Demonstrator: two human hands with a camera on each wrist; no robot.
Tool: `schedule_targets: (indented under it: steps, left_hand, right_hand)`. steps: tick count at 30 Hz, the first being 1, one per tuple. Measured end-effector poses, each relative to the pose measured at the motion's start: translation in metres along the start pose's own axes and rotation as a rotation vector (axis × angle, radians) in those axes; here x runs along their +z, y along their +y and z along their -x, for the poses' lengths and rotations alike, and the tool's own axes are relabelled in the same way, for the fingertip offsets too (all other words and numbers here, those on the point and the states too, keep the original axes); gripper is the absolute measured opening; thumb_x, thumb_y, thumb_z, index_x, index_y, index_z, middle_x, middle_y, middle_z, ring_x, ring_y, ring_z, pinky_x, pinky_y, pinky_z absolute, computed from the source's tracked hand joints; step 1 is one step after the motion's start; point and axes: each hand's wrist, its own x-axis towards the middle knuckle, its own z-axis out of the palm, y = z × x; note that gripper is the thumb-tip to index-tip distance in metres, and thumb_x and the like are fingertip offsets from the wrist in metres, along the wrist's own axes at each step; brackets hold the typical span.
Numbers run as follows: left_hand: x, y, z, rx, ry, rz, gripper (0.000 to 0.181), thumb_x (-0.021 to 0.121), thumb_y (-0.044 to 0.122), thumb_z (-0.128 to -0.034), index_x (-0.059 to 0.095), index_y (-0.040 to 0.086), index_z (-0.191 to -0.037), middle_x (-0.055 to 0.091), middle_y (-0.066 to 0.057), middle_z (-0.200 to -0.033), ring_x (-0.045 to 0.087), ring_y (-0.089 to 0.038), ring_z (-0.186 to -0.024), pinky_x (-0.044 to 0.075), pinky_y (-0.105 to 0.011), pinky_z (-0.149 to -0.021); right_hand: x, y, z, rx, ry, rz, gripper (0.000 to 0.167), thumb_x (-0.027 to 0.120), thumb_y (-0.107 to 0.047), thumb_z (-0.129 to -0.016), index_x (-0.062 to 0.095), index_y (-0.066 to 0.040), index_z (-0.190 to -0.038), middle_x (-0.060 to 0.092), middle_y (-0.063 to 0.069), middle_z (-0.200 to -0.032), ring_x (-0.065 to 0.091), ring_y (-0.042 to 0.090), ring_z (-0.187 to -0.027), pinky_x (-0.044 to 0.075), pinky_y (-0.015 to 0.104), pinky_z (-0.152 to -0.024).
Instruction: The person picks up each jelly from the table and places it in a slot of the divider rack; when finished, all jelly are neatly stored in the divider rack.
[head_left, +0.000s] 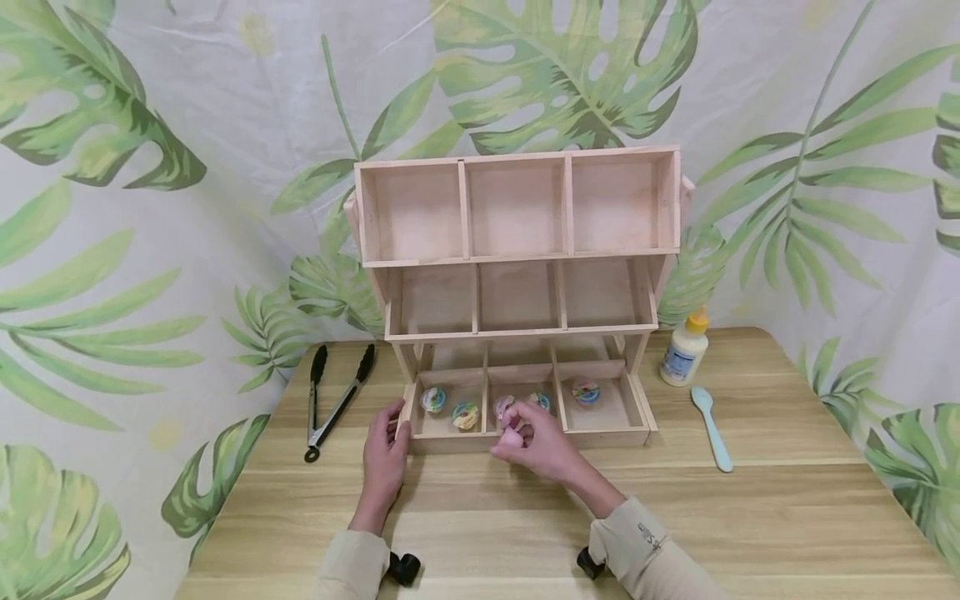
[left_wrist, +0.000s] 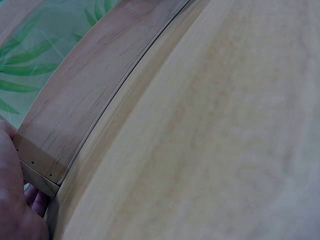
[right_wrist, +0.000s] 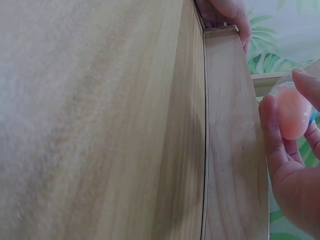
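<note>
A tiered wooden storage box [head_left: 517, 257] stands at the back of the table, with three compartments to each tier. My left hand [head_left: 386, 454] grips the front left corner of its bottom tier; the left wrist view shows fingers around that corner. Over the front edge of the middle bottom compartment, my right hand [head_left: 543, 448] pinches a small pink jelly cup [right_wrist: 292, 111] between thumb and fingers. Below lie more jelly cups: two in the left compartment, one of them yellowish [head_left: 465, 415], two in the middle, partly hidden by the right hand, and a pink-blue one [head_left: 586, 391] in the right compartment.
Black-tipped tongs [head_left: 330, 417] lie spread on the table left of the box. To the right stand a glue-like bottle with a yellow cap [head_left: 684, 350] and, nearer, a light blue spoon [head_left: 712, 429]. A leaf-patterned cloth [head_left: 225, 125] hangs behind the table.
</note>
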Motion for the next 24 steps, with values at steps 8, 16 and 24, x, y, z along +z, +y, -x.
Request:
schedule_targets:
  steps: [8,16,24]
  left_hand:
    - [0.0013,-0.0004,0.0012,0.011,0.021,-0.011,0.040,0.055,0.015,-0.1062,0.056,0.011,-0.146,0.058,-0.015,-0.137,0.062,-0.028,-0.117,0.047,-0.017,-0.091]
    - [0.0023,-0.0012,0.0006,0.017,0.031,-0.023,0.040,0.056,0.014,-0.1056,0.056,0.011,-0.145,0.058,-0.014,-0.136,0.061,-0.025,-0.114,0.048,-0.018,-0.090]
    - [0.0005,0.0005,-0.0001,-0.005,0.008,-0.006,0.040,0.055,0.016,-0.1066,0.056,0.011,-0.146,0.057,-0.014,-0.139,0.061,-0.027,-0.118,0.046,-0.017,-0.091]
  right_hand:
    - [0.0008,0.0027,0.0012,-0.004,0.014,0.021,0.038,0.088,-0.013,-0.082,0.063,0.001,-0.107,0.059,0.015,-0.113,0.061,0.014,-0.081,0.050,0.020,-0.066]
    - [-0.0003,0.0032,0.0023,0.007,0.011,0.022,0.036,0.087,-0.015,-0.084,0.064,-0.001,-0.108,0.059,0.014,-0.114,0.061,0.011,-0.080,0.052,0.020,-0.067]
    - [0.0005,0.0026,0.0029,-0.002,0.026,0.023,0.035,0.087,-0.012,-0.083,0.065,-0.001,-0.108,0.061,0.015,-0.114,0.060,0.013,-0.081,0.051,0.020,-0.066]
